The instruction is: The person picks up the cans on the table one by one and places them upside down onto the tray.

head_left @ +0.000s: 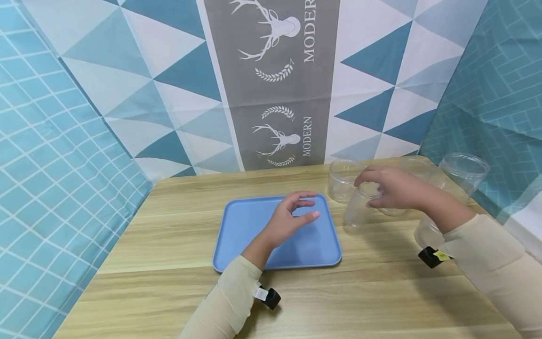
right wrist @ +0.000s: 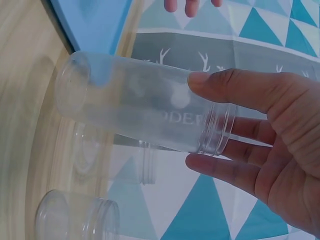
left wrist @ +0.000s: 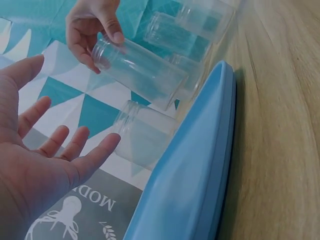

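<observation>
My right hand (head_left: 395,188) grips a tall, clear, wide-mouthed jar (right wrist: 135,105) near its threaded rim, thumb on one side and fingers on the other. The jar leans a little beside the right edge of the blue tray (head_left: 311,242); whether its base touches the table I cannot tell. No lid is on it, and it looks see-through with nothing inside. Over the tray hovers my left hand (head_left: 288,219), fingers spread and thumb apart, holding nothing. In the left wrist view, that hand (left wrist: 45,165) is apart from the jar.
Several other clear jars stand at the table's right side, among them a short wide one (head_left: 338,183) behind the held jar and a larger one (head_left: 461,174) near the far right corner. Patterned cloth (head_left: 283,94) hangs along the back. Wooden tabletop (head_left: 169,245) surrounds the tray.
</observation>
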{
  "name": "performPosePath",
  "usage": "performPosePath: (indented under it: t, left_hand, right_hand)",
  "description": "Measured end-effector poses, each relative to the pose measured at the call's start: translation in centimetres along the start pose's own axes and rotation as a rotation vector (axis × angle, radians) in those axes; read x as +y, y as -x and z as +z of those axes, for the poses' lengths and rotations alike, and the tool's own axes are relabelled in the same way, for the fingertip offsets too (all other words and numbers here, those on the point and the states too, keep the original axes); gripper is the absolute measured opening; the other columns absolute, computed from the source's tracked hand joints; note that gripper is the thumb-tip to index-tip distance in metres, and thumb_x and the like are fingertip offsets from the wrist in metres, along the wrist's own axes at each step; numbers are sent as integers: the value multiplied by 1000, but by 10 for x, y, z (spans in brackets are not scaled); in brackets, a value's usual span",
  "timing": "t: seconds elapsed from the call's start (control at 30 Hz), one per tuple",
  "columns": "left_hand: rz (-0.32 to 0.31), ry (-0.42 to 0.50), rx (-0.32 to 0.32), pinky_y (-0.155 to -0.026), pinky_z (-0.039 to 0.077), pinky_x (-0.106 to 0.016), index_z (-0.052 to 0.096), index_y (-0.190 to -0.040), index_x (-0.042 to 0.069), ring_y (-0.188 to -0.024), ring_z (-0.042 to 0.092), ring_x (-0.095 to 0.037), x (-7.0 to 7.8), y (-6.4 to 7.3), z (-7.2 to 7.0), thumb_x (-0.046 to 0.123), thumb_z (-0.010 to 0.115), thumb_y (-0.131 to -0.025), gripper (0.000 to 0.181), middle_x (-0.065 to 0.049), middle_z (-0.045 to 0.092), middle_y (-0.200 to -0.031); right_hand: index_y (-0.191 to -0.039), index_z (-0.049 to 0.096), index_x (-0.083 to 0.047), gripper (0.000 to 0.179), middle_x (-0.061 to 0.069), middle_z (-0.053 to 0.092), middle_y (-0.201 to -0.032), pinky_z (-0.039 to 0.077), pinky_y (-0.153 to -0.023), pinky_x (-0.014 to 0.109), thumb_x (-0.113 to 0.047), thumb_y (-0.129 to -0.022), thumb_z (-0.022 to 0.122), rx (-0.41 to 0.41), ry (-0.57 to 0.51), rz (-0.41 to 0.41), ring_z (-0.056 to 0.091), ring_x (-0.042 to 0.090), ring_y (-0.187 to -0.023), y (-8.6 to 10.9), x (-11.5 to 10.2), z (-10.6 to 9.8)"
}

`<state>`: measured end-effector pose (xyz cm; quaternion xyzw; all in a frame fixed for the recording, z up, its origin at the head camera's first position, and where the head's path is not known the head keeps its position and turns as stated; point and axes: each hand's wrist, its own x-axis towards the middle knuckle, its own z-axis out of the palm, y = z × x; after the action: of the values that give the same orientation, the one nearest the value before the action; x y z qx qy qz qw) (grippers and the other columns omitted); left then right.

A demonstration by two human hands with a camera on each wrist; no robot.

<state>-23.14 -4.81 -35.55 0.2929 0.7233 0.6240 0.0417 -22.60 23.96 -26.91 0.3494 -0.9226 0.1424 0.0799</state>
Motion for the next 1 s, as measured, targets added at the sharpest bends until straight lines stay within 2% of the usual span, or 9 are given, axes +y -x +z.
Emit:
performPosePath:
  t: [0.13, 0.2, 0.5, 0.6, 0.73, 0.9, 1.0]
  left_hand:
    - [-9, 144, 0, -88, 55, -38, 55, -132, 3, -123, 54, -28, 0, -1, 1, 7, 69, -90, 45, -12, 52, -134]
    - [-13, 215, -6, -86, 55, -40, 54, -132, 0, -122, 54, -30, 0, -1, 1, 5, 67, -91, 44, -15, 52, -134]
    - [-56, 387, 22, -90, 53, -47, 48, -134, -7, -127, 49, -36, 2, -1, 0, 4, 61, -93, 45, -22, 49, -137]
    - [-66, 459, 54, -93, 51, -51, 45, -136, -9, -130, 46, -37, 1, -1, 0, 5, 60, -93, 48, -21, 47, -139]
    - [-79, 554, 95, -92, 49, -56, 44, -136, -9, -131, 44, -39, 1, -2, 0, 4, 58, -93, 48, -15, 46, -139]
    - [-86, 626, 105, -90, 48, -60, 42, -136, -10, -131, 44, -40, -1, -2, -1, 4, 55, -94, 46, -12, 47, -135]
    - [-82, 661, 99, -89, 47, -62, 46, -135, -5, -131, 42, -41, -2, -2, -2, 5, 53, -95, 42, -10, 49, -133]
  right_hand:
    - [-108, 67, -7, 43, 8, 64, -111, 57, -69, 36, -2, -70, 85, 22, -5, -22, 63, 29, -96, 1, -3, -3]
    - [-108, 67, -7, 44, 8, 64, -110, 57, -68, 36, -2, -69, 85, 32, -3, -32, 63, 29, -96, 1, -5, -4]
    - [-109, 68, -8, 45, 5, 65, -110, 57, -65, 31, -4, -69, 87, 78, -1, -75, 63, 23, -92, 2, -12, -11]
    - [-108, 69, -9, 46, 3, 66, -110, 57, -64, 28, -3, -67, 87, 104, -4, -94, 64, 21, -92, 3, -14, -14]
    - [-108, 69, -10, 46, 2, 66, -110, 57, -64, 27, -3, -67, 88, 120, -15, -112, 64, 22, -93, 3, -15, -15]
    - [-108, 68, -10, 46, 2, 66, -110, 58, -65, 28, -2, -66, 87, 140, -34, -127, 64, 23, -96, 4, -19, -16]
    - [-108, 68, -10, 46, 2, 65, -110, 58, -66, 27, -1, -67, 87, 147, -55, -128, 64, 22, -96, 5, -22, -17]
